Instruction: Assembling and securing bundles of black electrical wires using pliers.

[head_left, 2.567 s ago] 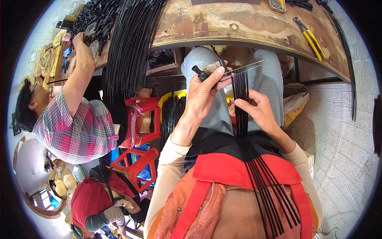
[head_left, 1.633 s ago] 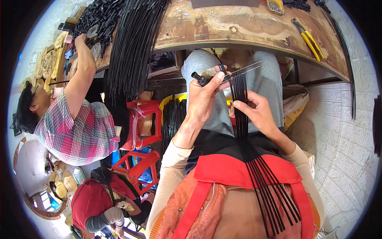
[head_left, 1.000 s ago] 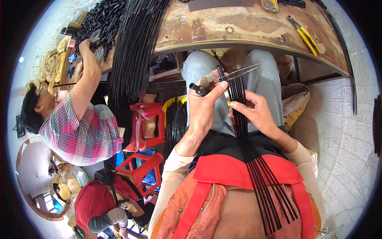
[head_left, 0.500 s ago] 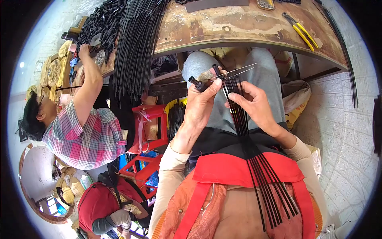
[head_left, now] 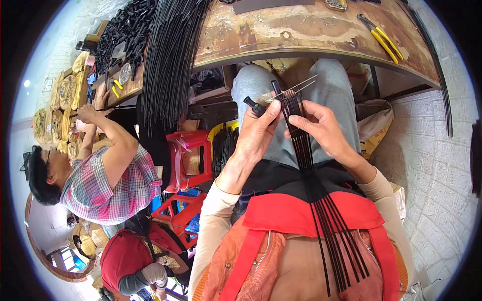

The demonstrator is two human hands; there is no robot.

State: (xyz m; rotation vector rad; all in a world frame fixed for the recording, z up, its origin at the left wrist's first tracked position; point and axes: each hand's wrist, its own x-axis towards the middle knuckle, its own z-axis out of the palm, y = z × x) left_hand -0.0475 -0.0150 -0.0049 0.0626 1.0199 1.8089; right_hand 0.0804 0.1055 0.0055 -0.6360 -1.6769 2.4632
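In front of my lap, a row of thin black rods (head_left: 301, 148) fans downward over my red and black apron (head_left: 271, 213). My left hand (head_left: 251, 135) is closed at the upper left of the rods, its thumb pressed by their top ends. A short black tube-shaped piece (head_left: 255, 107) sticks out from that same hand. Two thin metal rods (head_left: 304, 86) cross the black rods near the top, pointing up to the right. My right hand (head_left: 324, 129) pinches the black rods from the right, thumb on top; its other fingertips are partly hidden behind them.
A wooden bench (head_left: 241, 32) spans the far side, with yellow-handled pliers (head_left: 384, 42), a long black rod bundle (head_left: 173, 60) and a heap of black parts (head_left: 133, 30). Red stools (head_left: 193, 155) stand at left. A co-worker in a checked shirt (head_left: 115, 185) sits there; another person (head_left: 130, 261) is lower left.
The crossing metal rods have tilted more steeply upward, and my hands have barely shifted. At left, the co-worker's hand has drawn back from the heap, uncovering another yellow-handled tool.
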